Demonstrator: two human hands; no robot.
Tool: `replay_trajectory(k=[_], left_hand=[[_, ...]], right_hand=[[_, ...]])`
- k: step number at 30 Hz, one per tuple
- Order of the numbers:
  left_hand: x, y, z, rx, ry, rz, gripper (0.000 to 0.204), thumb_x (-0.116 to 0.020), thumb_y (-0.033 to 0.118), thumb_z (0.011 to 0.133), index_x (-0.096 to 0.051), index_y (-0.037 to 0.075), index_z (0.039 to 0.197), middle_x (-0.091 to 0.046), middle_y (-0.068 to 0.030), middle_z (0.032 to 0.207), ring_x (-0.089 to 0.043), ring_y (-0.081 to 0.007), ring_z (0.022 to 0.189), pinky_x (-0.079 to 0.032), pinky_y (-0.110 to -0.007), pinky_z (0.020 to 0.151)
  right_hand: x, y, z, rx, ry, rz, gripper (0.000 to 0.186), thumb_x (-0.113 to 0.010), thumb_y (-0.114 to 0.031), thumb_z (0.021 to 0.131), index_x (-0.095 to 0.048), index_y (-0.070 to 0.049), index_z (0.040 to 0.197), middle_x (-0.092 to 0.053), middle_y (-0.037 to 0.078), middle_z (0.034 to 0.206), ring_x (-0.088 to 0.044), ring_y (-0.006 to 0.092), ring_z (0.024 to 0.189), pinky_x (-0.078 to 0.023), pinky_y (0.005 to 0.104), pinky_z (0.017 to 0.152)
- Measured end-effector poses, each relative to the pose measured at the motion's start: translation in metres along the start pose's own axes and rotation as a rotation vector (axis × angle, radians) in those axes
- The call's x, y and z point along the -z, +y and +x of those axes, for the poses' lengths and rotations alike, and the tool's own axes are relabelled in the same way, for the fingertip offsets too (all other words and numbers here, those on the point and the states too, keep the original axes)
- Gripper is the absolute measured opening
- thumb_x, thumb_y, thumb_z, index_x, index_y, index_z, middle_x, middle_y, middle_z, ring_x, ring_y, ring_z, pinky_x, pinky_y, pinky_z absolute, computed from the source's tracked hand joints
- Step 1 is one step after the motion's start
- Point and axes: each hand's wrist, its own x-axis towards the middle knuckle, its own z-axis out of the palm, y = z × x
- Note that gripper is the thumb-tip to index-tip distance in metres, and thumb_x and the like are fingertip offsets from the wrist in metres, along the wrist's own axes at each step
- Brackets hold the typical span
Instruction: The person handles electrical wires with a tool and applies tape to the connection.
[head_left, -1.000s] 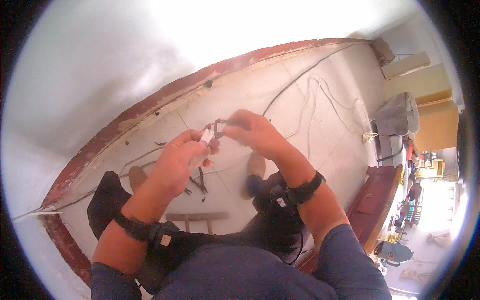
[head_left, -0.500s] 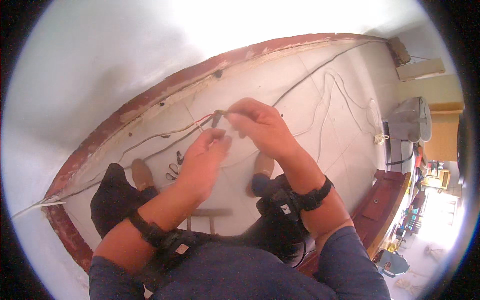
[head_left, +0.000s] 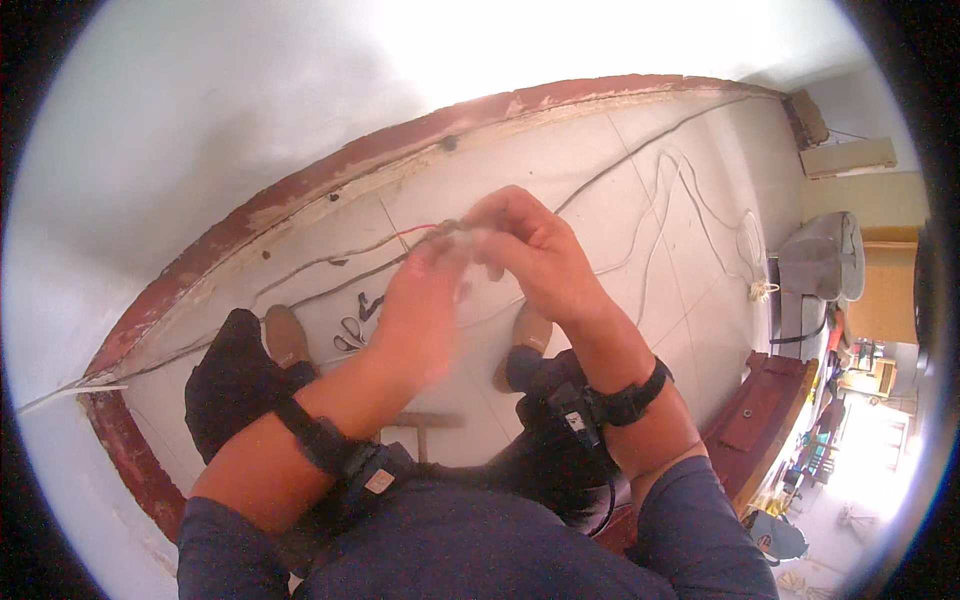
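In front of me, electrical cables run together at my hands. My right hand [head_left: 528, 250] is closed, thumb and forefinger pinching the wire end, where a taped-looking joint [head_left: 448, 228] shows. A red wire [head_left: 422, 229] leads into this joint from a pale cable [head_left: 335, 262] on the left. My left hand [head_left: 425, 290] is right beside the joint, touching or nearly touching my right fingers. Motion smears its fingertips, so its grip is unclear. A dark cable [head_left: 345, 284] passes under my hands along the floor. Scissors [head_left: 350, 335] lie on the tiles between my shoes.
A red-brown skirting [head_left: 300, 190] curves along the white wall ahead. Loose white cable [head_left: 640, 260] lies across the tiled floor [head_left: 600, 340] to the right. Farther right stand a grey bin [head_left: 820, 255] and a dark red wooden piece [head_left: 755, 410]. A T-shaped object [head_left: 425, 422] lies near my legs.
My left hand has moved up and to the right, coming together with my right hand at the wire joint. My right hand has stayed almost in place.
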Motion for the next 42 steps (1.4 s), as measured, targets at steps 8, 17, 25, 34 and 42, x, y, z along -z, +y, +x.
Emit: replay_trajectory(k=[8,17,25,34,42], left_hand=[[0.010,0.006,0.008,0.042,-0.049,-0.171,0.013,-0.051,0.014,0.097,-0.055,0.008,0.108,-0.061,-0.0023,0.102,-0.060,-0.0145,0.097,-0.049,-0.029,0.086],[0.013,0.014,0.008,-0.052,-0.121,-0.209,0.015,-0.054,0.017,0.097,-0.057,0.008,0.109,-0.063,-0.0032,0.105,-0.061,-0.0155,0.096,-0.050,-0.034,0.088],[0.018,0.015,0.011,-0.047,-0.114,-0.199,0.014,-0.056,0.016,0.096,-0.059,0.008,0.107,-0.064,-0.0019,0.104,-0.062,-0.0150,0.095,-0.050,-0.033,0.085],[0.020,0.017,0.011,-0.116,-0.092,-0.150,0.009,-0.057,0.013,0.095,-0.060,0.007,0.103,-0.065,-0.0024,0.100,-0.063,-0.0144,0.093,-0.050,-0.032,0.083],[0.021,0.025,0.000,-0.001,-0.121,-0.031,0.020,-0.056,0.018,0.097,-0.058,0.006,0.112,-0.064,-0.0044,0.107,-0.063,-0.0161,0.096,-0.050,-0.033,0.085]], right_hand=[[-0.004,0.001,0.001,-0.034,-0.036,0.116,0.021,-0.056,-0.012,0.086,-0.054,0.001,0.103,-0.063,0.009,0.086,-0.062,0.0140,0.069,-0.052,0.0270,0.060],[-0.009,-0.004,0.006,-0.031,0.005,0.114,0.024,-0.061,-0.022,0.091,-0.054,-0.001,0.099,-0.061,0.006,0.080,-0.060,0.0116,0.069,-0.050,0.0253,0.057],[-0.010,0.003,0.009,-0.005,0.062,-0.003,0.026,-0.062,-0.023,0.092,-0.055,0.002,0.097,-0.062,0.007,0.078,-0.061,0.0111,0.068,-0.050,0.0251,0.058],[-0.015,-0.006,0.006,0.002,0.044,0.042,0.027,-0.060,-0.016,0.092,-0.057,0.004,0.109,-0.067,0.011,0.085,-0.067,0.0152,0.071,-0.053,0.0263,0.062],[-0.017,-0.005,0.003,0.095,0.155,-0.149,0.016,-0.063,-0.012,0.089,-0.063,0.001,0.099,-0.067,0.010,0.088,-0.067,0.0162,0.072,-0.055,0.0282,0.063]])
